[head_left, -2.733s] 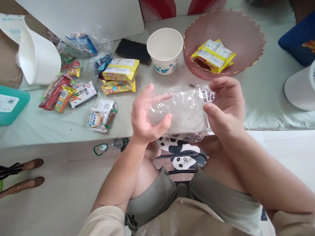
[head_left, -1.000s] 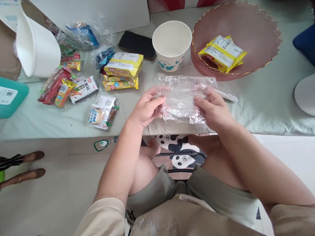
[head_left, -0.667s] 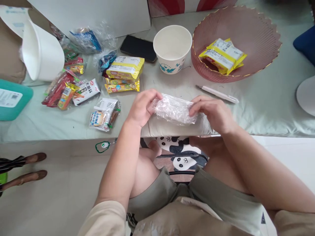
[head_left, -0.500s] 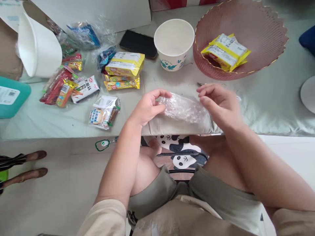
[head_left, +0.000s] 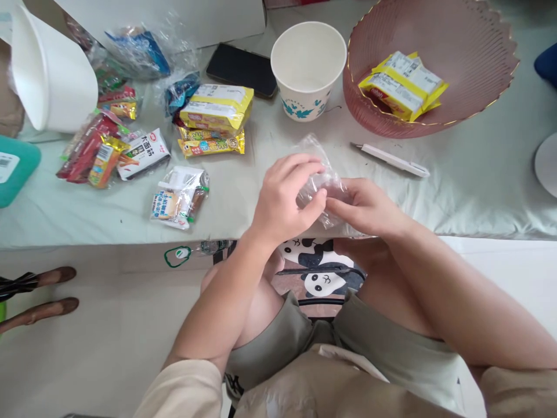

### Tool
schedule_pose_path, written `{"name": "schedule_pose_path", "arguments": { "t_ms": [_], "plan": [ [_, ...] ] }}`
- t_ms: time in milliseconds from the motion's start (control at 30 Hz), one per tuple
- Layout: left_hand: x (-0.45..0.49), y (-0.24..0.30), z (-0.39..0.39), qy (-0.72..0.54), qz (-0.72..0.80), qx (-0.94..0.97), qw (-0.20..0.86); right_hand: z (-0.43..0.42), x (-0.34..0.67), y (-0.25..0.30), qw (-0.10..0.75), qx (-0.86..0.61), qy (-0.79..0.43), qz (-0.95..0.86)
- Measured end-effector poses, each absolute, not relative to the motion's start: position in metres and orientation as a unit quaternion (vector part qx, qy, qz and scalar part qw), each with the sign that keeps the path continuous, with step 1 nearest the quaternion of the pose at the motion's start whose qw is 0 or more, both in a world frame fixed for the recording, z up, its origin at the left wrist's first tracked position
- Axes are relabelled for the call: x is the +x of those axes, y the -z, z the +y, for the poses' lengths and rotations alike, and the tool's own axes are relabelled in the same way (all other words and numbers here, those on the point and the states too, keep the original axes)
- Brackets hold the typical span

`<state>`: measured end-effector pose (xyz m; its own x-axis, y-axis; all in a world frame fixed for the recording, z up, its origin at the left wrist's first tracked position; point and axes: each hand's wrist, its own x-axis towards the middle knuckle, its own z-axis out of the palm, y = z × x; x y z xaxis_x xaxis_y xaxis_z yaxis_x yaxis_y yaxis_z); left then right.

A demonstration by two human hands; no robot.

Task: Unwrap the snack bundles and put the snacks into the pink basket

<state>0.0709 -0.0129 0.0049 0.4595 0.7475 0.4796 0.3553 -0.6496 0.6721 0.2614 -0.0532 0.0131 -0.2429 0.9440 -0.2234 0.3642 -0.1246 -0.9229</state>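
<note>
Head view. Left hand (head_left: 285,194) and right hand (head_left: 368,206) meet at the near edge of the table (head_left: 461,197), just above the person's knees. Between them is a crumpled clear plastic bag (head_left: 325,181), bunched small. The left fingers curl over its top with the thumb pressed in from below. The right thumb and fingers pinch it from the other side, so both hands are closed on the plastic. The bag sits low over the pale green cloth; contact with the cloth cannot be told.

Around them:
- White pen-like tool (head_left: 391,160) lies on the cloth just beyond the right hand, apart from it.
- Paper cup (head_left: 308,67) stands upright further back, with a dark phone (head_left: 241,69) to its left.
- Pink ribbed bowl (head_left: 474,52) is at the far right and holds yellow packets (head_left: 402,84).
- Stacked yellow snack packs (head_left: 216,110) are left of the cup, and a small clear packet (head_left: 179,197) is nearer the table edge.
- Red and orange wrappers (head_left: 98,157) are at the far left, beside a white tub (head_left: 50,72) tipped on its side.

Below the table edge is a panda-print seat (head_left: 322,277), between the knees.
</note>
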Motion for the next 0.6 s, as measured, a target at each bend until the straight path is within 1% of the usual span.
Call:
{"name": "schedule_pose_path", "arguments": {
  "t_ms": [67,167,233,333,400,433,500,567,600],
  "plan": [
    [0.072,-0.004,-0.016,-0.336,0.362,0.790,0.362,-0.054,0.259,-0.013,0.321,-0.524,-0.510,-0.602],
    [0.070,0.002,-0.014,-0.321,0.381,0.711,0.497,-0.055,0.255,-0.013,0.366,-0.516,-0.497,-0.594],
    [0.067,0.006,-0.011,-0.336,0.401,0.653,0.548,-0.054,0.253,-0.010,0.387,-0.545,-0.454,-0.590],
    [0.068,0.008,-0.006,-0.342,0.415,0.586,0.606,-0.051,0.250,-0.002,0.449,-0.602,-0.332,-0.570],
    [0.070,0.006,-0.002,-0.345,0.414,0.551,0.637,-0.048,0.249,0.003,0.481,-0.603,-0.306,-0.558],
    [0.071,0.005,0.000,-0.349,0.410,0.537,0.650,-0.047,0.248,0.003,0.475,-0.600,-0.319,-0.559],
    [0.073,0.002,0.007,-0.365,0.391,0.512,0.672,-0.047,0.247,0.000,0.430,-0.613,-0.343,-0.567],
    [0.075,0.000,0.016,-0.396,0.368,0.494,0.680,-0.046,0.247,-0.010,0.394,-0.642,-0.320,-0.575],
    [0.075,-0.002,0.020,-0.417,0.361,0.486,0.678,-0.045,0.248,-0.019,0.392,-0.649,-0.293,-0.582]
  ]
}}
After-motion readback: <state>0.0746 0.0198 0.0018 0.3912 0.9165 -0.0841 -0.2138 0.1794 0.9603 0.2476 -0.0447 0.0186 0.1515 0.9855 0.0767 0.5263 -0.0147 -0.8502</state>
